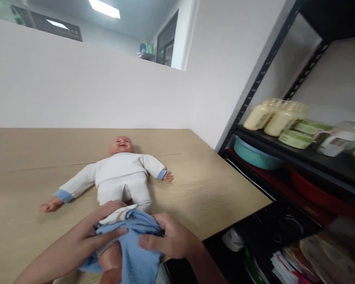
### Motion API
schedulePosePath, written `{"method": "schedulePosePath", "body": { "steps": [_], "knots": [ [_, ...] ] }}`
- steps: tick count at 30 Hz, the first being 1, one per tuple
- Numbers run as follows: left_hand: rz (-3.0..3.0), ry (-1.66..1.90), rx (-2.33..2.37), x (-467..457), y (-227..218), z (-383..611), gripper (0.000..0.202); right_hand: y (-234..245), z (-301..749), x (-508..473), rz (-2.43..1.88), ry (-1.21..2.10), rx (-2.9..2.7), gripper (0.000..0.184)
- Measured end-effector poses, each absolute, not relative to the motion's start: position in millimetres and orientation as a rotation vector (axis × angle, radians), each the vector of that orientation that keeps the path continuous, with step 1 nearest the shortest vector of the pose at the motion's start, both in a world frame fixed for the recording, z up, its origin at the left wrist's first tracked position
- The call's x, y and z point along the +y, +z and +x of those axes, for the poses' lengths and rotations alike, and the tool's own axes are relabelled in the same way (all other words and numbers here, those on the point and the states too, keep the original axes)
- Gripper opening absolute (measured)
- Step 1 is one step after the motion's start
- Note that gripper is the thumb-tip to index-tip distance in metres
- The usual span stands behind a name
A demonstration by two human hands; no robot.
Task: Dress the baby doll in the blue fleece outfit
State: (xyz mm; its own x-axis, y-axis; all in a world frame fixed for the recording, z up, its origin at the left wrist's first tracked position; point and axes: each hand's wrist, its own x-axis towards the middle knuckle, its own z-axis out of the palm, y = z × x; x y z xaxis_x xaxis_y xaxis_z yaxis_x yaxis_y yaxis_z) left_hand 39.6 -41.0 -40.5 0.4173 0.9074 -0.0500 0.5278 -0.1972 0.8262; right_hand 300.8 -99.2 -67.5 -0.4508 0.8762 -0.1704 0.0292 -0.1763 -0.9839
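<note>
A baby doll [121, 173] in a white suit lies on its back on the wooden table [213, 189], head away from me, arms spread. A blue cloth garment [136, 244] is bunched over its legs near the table's front edge; one bare leg [109, 262] shows beneath it. My left hand [88, 236] is closed on the left side of the blue cloth, thumb across its top. My right hand [168, 236] pinches the right side of the same cloth. Both hands press against the doll's lower body.
A black metal shelf rack [284, 157] stands right of the table. It carries cream bottles [272, 116], green-lidded tubs [298, 136], a teal bowl [254, 156], a red basin [319, 195] and packets [313, 256] lower down. A white wall rises behind the table.
</note>
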Motion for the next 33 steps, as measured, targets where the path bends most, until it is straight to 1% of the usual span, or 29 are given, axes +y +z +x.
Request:
{"method": "schedulePosePath", "body": {
  "steps": [2, 4, 6, 9, 13, 17, 19, 22, 24, 30, 33],
  "knots": [
    [1.78, 0.573, 1.186, -44, -39, 42, 0.063, -71, 308, -98, -1.04, 1.758, -1.537, 0.051],
    [1.752, 0.602, 1.176, -47, -39, 47, 0.063, -74, 310, -97, -1.019, 1.739, -1.55, 0.051],
    [1.764, 0.639, 1.192, -48, -40, 52, 0.062, -77, 307, -95, -1.042, 1.654, -1.456, 0.051],
    [1.826, 0.623, 1.135, -50, -38, 59, 0.053, -79, 298, -92, -1.053, 1.477, -1.325, 0.049],
    [1.856, 0.493, 1.041, -51, -33, 59, 0.057, -82, 290, -91, -1.056, 1.388, -1.298, 0.046],
    [1.83, 0.525, 0.961, -50, -31, 56, 0.041, -74, 288, -97, -1.172, 1.285, -1.335, 0.044],
    [1.767, 0.583, 0.961, -50, -32, 56, 0.044, -66, 290, -102, -1.235, 1.314, -1.356, 0.048],
    [1.747, 0.637, 1.084, -50, -34, 58, 0.052, -54, 294, -109, -1.288, 1.481, -1.472, 0.051],
    [1.776, 0.649, 1.139, -51, -35, 61, 0.052, -50, 298, -111, -1.287, 1.572, -1.555, 0.052],
    [1.801, 0.713, 1.025, -50, -30, 66, 0.028, -63, 302, -108, -1.191, 1.626, -1.511, 0.046],
    [1.788, 0.724, 0.996, -49, -28, 67, 0.025, -71, 298, -104, -1.169, 1.642, -1.439, 0.05]
  ]
}}
